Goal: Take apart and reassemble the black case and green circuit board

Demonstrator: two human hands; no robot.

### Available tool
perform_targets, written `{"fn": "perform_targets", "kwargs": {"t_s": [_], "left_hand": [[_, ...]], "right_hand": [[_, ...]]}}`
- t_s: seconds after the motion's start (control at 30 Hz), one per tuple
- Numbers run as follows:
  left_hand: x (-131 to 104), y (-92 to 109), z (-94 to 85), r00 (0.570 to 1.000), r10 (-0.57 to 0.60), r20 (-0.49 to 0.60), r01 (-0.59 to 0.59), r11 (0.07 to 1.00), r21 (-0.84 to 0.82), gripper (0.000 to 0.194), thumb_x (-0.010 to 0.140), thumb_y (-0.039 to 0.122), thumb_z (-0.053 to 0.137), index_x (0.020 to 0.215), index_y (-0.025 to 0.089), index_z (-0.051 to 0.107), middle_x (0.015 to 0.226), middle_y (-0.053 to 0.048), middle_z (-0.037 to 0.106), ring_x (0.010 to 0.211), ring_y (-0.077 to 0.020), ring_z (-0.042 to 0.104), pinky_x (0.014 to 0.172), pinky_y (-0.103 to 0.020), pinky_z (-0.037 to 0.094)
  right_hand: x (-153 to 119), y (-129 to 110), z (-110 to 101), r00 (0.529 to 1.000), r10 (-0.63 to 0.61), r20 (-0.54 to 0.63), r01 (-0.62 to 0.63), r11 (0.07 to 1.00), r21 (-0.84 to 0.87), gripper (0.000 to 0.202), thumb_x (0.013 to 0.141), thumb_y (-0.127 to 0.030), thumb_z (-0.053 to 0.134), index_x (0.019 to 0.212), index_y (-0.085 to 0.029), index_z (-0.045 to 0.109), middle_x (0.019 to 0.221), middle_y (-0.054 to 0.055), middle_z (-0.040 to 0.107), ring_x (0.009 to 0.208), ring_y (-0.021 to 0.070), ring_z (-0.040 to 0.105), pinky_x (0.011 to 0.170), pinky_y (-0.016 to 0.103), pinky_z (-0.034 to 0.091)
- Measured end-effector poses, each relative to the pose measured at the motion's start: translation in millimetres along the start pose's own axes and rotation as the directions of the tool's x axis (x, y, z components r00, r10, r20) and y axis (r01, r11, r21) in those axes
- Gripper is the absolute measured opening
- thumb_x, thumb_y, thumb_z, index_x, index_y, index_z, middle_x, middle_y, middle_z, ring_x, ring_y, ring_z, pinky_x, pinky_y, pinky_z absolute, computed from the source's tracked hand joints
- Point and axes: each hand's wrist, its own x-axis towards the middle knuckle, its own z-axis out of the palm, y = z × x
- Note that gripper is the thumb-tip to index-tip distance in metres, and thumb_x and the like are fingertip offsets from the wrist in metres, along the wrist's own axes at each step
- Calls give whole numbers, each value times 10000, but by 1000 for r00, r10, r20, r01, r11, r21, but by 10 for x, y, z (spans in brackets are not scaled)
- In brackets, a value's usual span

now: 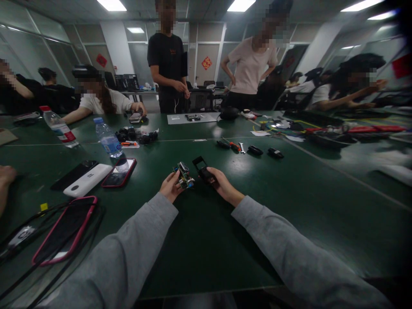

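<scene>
Both my hands are raised over the near middle of the green table (193,240). My left hand (170,187) is closed on a small circuit board assembly (184,175) with metal parts and a blue piece at its lower end. My right hand (222,183) grips a black plastic housing (200,163) with a rectangular, frame-like opening at its top. A small gap separates the board from the housing. My fingers hide part of each piece. Beyond my right hand lie an orange-handled screwdriver (234,146), a small wrench (242,148) and two black parts, one of them a black oval piece (255,150).
Left of me are a phone with a red case (119,172), a white power bank (87,180), a pink-cased phone (66,229) under black cables, and two bottles, one a blue-capped water bottle (108,138). A person's hand (6,176) rests at the left edge. Others sit and stand across the table.
</scene>
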Motion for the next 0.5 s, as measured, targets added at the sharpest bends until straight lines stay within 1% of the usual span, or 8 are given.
{"fn": "perform_targets", "kwargs": {"t_s": [0.07, 0.13, 0.2, 0.3, 0.4, 0.5], "left_hand": [[1, -1, -2, 1000, 1, 8, -1, 1000, -1, 439, 695, 330, 701, 1080, 171, 561, 1017, -100, 657, 805, -200, 668, 648, -306, 553], [7, -4, -5, 1000, 5, 14, -5, 1000, 1, 436, 694, 333, 702, 1075, 172, 564, 1014, -99, 656, 792, -197, 669, 647, -313, 555], [14, -10, -9, 1000, 10, 20, -10, 1000, 3, 436, 693, 339, 702, 1073, 174, 565, 1016, -97, 655, 786, -197, 670, 648, -318, 556], [20, -16, -13, 1000, 6, 6, -6, 1000, 8, 443, 689, 335, 705, 1077, 174, 561, 999, -94, 658, 772, -196, 670, 632, -314, 554], [16, -13, -14, 1000, -3, -17, 3, 1000, 10, 446, 690, 325, 705, 1083, 176, 556, 975, -87, 661, 744, -184, 668, 602, -296, 549], [12, -3, -16, 1000, -6, -2, 6, 1000, 5, 449, 695, 329, 700, 1091, 179, 552, 970, -86, 662, 746, -179, 666, 599, -286, 545]], "right_hand": [[9, 18, -5, 999, 14, -42, -14, 1000, 5, 389, 704, -463, 655, 972, -191, 584, 890, 4, 627, 752, 139, 597, 619, 225, 482], [10, 26, -1, 999, 10, -34, -10, 1000, 4, 395, 705, -459, 657, 989, -194, 587, 918, 8, 623, 778, 144, 593, 627, 224, 478], [4, 27, 11, 1000, -20, -5, 19, 1000, -20, 413, 718, -447, 647, 1042, -202, 575, 981, 19, 619, 837, 155, 592, 671, 234, 482], [-3, 35, 28, 997, -81, 14, 82, 991, -105, 433, 732, -436, 630, 1092, -210, 547, 1047, 29, 603, 907, 165, 583, 731, 252, 480], [10, 61, 28, 992, -128, 7, 127, 970, -207, 409, 747, -463, 600, 1056, -199, 554, 1028, 32, 604, 916, 169, 577, 746, 266, 475], [40, 91, 5, 986, -166, 17, 164, 949, -268, 407, 771, -489, 561, 1048, -192, 561, 1019, 36, 605, 906, 168, 575, 750, 274, 471]]}}
